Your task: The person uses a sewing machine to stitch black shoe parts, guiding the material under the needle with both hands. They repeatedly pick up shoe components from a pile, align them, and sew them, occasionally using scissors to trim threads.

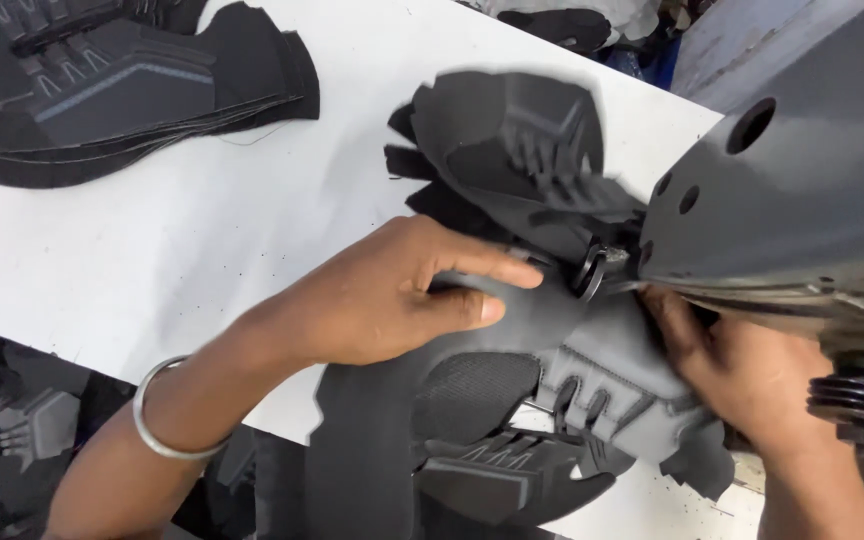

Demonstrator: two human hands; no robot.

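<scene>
A stack of cut black shoe-upper panels (142, 85) lies at the upper left of the white table (202, 230), and the grey sewing machine head (802, 180) fills the upper right, hiding your right fingertips. Your left hand (392, 295), fingers flat and extended, presses the grey shoe upper (592, 350) at frame centre. Your right hand (752, 375) rests on its right edge; its grip I cannot tell.

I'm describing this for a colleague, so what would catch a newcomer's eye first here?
Two bare hands press dark grey shoe upper pieces under a grey sewing machine head at right: the left hand flat in the centre, the right hand beneath the machine. A stack of black cut pieces lies top left on the white table.
</scene>
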